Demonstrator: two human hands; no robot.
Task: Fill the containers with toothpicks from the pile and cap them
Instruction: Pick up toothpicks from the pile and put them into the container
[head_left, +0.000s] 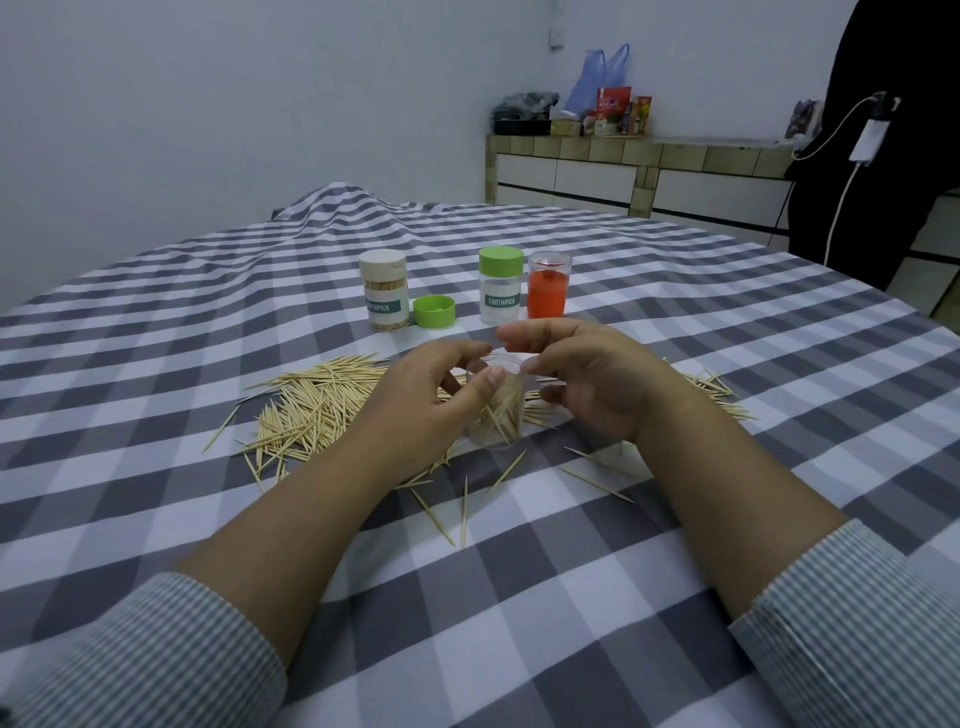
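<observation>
A clear open container (496, 410) stands on the checked cloth, partly filled with toothpicks. My left hand (431, 400) grips its left side, thumb against the wall near the rim. My right hand (582, 374) hovers at the rim with fingers curled; whether it pinches toothpicks is hidden. The toothpick pile (317, 402) spreads to the left and behind the container. Further back stand a white-capped container (384, 291) full of toothpicks, a loose green cap (434, 310), a green-capped empty container (500, 286) and an orange container (548, 286).
Stray toothpicks (465, 504) lie in front of the container, and more (717, 395) lie to the right of my right hand. A tiled counter (639, 171) with bags stands at the back. A dark-clothed person (883, 130) stands at the far right.
</observation>
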